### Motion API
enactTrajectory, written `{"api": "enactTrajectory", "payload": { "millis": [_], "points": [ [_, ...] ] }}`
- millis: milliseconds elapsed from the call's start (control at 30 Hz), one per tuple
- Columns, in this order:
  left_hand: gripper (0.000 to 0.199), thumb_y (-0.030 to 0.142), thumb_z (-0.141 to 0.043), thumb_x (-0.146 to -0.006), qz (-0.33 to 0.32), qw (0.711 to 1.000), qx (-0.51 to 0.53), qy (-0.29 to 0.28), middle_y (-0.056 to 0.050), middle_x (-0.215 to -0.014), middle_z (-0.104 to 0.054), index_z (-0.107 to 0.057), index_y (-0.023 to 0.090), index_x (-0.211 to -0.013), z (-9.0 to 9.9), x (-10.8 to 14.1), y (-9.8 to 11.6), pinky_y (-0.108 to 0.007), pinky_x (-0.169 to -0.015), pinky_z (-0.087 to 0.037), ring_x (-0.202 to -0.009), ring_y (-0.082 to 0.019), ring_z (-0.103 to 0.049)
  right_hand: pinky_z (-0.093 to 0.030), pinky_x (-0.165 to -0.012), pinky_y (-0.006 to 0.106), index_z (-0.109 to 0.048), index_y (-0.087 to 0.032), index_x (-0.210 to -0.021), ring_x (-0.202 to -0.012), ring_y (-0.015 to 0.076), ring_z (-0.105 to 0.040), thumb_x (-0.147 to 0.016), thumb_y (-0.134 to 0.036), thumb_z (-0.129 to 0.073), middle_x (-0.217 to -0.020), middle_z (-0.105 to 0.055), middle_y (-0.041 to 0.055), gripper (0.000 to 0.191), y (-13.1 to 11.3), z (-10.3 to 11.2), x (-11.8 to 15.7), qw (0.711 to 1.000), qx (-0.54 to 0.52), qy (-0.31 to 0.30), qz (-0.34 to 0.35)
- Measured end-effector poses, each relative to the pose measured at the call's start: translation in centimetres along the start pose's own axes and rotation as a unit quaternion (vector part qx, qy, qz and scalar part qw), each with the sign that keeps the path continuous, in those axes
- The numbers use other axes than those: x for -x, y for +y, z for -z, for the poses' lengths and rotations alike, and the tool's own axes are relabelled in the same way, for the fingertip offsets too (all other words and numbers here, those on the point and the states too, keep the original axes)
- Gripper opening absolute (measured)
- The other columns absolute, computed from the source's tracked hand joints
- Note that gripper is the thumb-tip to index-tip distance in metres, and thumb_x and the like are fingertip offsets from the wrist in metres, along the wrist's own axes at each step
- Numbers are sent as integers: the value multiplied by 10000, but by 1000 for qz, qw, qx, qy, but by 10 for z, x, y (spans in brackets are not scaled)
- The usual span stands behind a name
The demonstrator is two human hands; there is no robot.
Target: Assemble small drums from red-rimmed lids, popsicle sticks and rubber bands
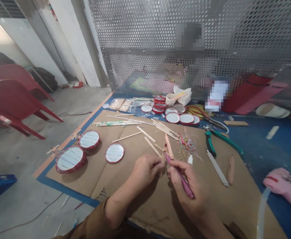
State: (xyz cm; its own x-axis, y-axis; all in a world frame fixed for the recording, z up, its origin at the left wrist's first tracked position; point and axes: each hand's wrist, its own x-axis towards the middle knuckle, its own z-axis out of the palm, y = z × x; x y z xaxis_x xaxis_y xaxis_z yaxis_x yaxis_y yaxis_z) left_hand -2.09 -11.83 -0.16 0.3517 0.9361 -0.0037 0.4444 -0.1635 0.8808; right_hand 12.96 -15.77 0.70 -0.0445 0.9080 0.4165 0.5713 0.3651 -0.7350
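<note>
My left hand (147,167) pinches a short flat wooden craft stick (163,160), its upper end dark brown. In my right hand (186,181) is a purple marker (181,179), its tip at or very near the stick. Just beyond the tip is a peach-coloured tapered rod (169,146); whether it is held or lying down I cannot tell. Loose craft sticks (152,147) and a tangle of coloured rubber bands (187,142) lie close by on the cardboard (125,179). Left of my hands is a round red-rimmed mirror (114,153).
Two thicker red-rimmed mirrors (70,160) stand at the left, with more mirrors (172,117) piled at the back. Green-handled pliers (210,144), a white utility knife (217,167) and a wooden piece (231,169) lie right. A perforated metal screen (140,43) rises behind.
</note>
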Motion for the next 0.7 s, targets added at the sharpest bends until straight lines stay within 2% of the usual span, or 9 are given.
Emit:
{"api": "enactTrajectory", "payload": {
  "millis": [133, 267, 500, 600, 700],
  "points": [
    [266, 224, -477, -823, 3, 1000, -13, 6, 15, -597, -548, -536, 165, -570, 0, 0, -1, -196, -635, -353, -630, -116, -492, -496, -528, 177, -599, -208, -1008, -598, 102, -642, -891, -264, -507, -801, -699, 22, 159, 0, 1, -1, 1000, 11, -2, 24],
    [266, 210, -468, -824, 2, 1000, -3, 2, 20, -596, -541, -527, 165, -568, 1, 0, 1, -191, -638, -351, -624, -109, -489, -471, -479, 171, -593, -210, -1017, -492, 84, -588, -900, -257, -497, -701, -669, -7, 158, 0, 1, 3, 1000, 0, 0, -2],
    [259, 222, -461, -819, 1, 1000, -7, 0, 19, -594, -534, -534, 165, -578, 0, -1, 0, -190, -621, -340, -618, -108, -481, -517, -593, 198, -589, -201, -1030, -649, 115, -660, -897, -257, -503, -844, -705, 38, 168, 0, 2, 0, 1000, 6, 5, 23],
    [267, 222, -454, -821, 3, 1000, -12, -1, 14, -598, -547, -539, 166, -574, 0, 0, 0, -193, -628, -344, -622, -112, -485, -507, -576, 198, -597, -209, -1013, -610, 110, -644, -902, -257, -496, -783, -693, 19, 158, -1, 3, 1, 1000, 21, -6, 14],
    [275, 211, -452, -816, 14, 1000, -12, -2, 20, -573, -520, -522, 166, -554, 0, 0, 0, -194, -610, -341, -605, -109, -473, -510, -575, 205, -590, -216, -1010, -578, 106, -629, -901, -245, -498, -751, -678, 4, 146, -1, 4, 5, 1000, 12, 17, 9]
  ]
}}
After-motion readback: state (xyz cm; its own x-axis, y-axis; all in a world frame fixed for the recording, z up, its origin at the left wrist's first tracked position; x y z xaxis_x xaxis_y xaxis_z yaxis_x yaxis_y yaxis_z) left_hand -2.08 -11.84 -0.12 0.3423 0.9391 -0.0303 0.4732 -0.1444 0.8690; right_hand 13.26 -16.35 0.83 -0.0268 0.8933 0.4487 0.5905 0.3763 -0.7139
